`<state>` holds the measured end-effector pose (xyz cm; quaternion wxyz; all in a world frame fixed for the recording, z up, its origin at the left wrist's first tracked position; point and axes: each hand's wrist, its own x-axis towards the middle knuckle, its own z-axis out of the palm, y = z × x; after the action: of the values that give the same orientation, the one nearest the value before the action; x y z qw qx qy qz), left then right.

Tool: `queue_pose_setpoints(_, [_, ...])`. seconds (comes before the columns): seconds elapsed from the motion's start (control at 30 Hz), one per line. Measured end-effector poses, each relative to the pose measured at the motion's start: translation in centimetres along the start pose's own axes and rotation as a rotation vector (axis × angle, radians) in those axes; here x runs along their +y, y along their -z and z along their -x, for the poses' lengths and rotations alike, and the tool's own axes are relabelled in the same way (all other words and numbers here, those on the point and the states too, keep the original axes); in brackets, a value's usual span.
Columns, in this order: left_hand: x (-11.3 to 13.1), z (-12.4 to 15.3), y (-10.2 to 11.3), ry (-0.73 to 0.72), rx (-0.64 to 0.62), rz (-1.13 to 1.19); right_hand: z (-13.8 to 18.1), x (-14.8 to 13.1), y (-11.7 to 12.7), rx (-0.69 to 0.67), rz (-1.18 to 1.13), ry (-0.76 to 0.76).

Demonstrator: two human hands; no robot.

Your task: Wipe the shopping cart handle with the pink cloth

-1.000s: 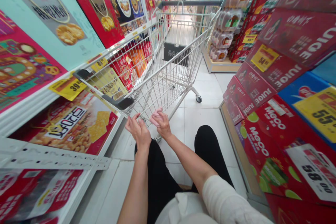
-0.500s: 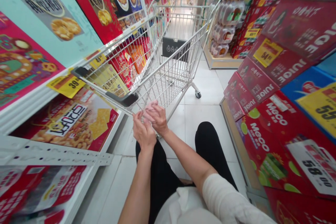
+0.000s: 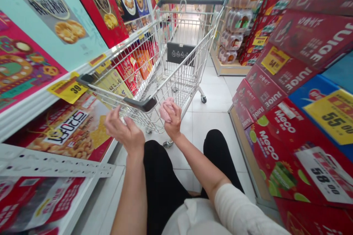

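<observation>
A metal wire shopping cart (image 3: 176,77) stands before my knees, its black-capped front rim (image 3: 142,103) toward me. My right hand (image 3: 173,123) is closed around a crumpled pink cloth (image 3: 167,108), close to the right of the cart's front corner. To the left, my left hand (image 3: 124,130) holds nothing; its fingers are loosely bent with the thumb apart. It hovers just below the front rim, and whether any finger touches the wire I cannot tell. The basket shows no goods inside.
Shelves of snack gift boxes (image 3: 30,25) with yellow price tags (image 3: 68,87) line the left, close to the cart. Stacked red drink cartons (image 3: 275,132) rise on a low platform at the right. Plastic-packed jars (image 3: 234,25) stand farther back. White floor tiles (image 3: 215,117) run between.
My hands have come apart from around the pink cloth. The left has moved left and opened; the right keeps the cloth, slightly to the right. The view has shifted a little.
</observation>
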<state>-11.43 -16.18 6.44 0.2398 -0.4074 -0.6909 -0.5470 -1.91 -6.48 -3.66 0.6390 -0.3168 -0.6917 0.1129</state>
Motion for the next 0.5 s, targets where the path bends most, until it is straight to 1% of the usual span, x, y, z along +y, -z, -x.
queue_pose_setpoints(0.03, [-0.1, -1.2, -0.4, -0.061, -0.020, 0.039, -0.7, -0.6, 0.0, 0.017, -0.003, -0.008])
queue_pose_setpoints(0.07, [-0.2, -2.2, -0.9, -0.111, -0.102, 0.094, -1.2, -1.4, -0.1, 0.021, -0.014, 0.001])
queue_pose_setpoints(0.1, [-0.3, -2.9, -1.4, -0.145, -0.176, 0.149, -1.5, -2.1, -0.2, 0.015, -0.028, 0.029])
queue_pose_setpoints(0.17, [-0.2, -3.5, -2.3, -0.174, -0.267, 0.225, -1.7, -3.1, -0.4, 0.004, -0.066, 0.129])
queue_pose_setpoints(0.23, [0.0, -3.3, -3.0, -0.175, -0.272, 0.237, -2.1, -3.2, -0.3, 0.019, -0.098, 0.199])
queue_pose_setpoints(0.27, [0.2, -3.1, -3.1, -0.176, -0.265, 0.228, -2.4, -2.9, -0.2, 0.034, -0.105, 0.184])
queue_pose_setpoints(0.37, [0.9, -2.4, -3.3, -0.188, -0.248, 0.207, -4.5, -1.9, 0.6, 0.085, -0.096, -0.001])
queue_pose_setpoints(0.4, [1.1, -2.2, -3.3, -0.194, -0.246, 0.208, -5.3, -1.8, 0.9, 0.090, -0.092, -0.041])
queue_pose_setpoints(0.43, [1.4, -2.0, -3.3, -0.199, -0.245, 0.210, -6.1, -1.9, 1.4, 0.078, -0.087, -0.046])
queue_pose_setpoints(0.47, [1.6, -1.9, -3.3, -0.205, -0.244, 0.212, -6.7, -2.1, 1.9, 0.055, -0.084, -0.011])
queue_pose_setpoints(0.5, [1.9, -1.7, -3.4, -0.212, -0.245, 0.215, -7.2, -2.3, 2.5, 0.018, -0.083, 0.056])
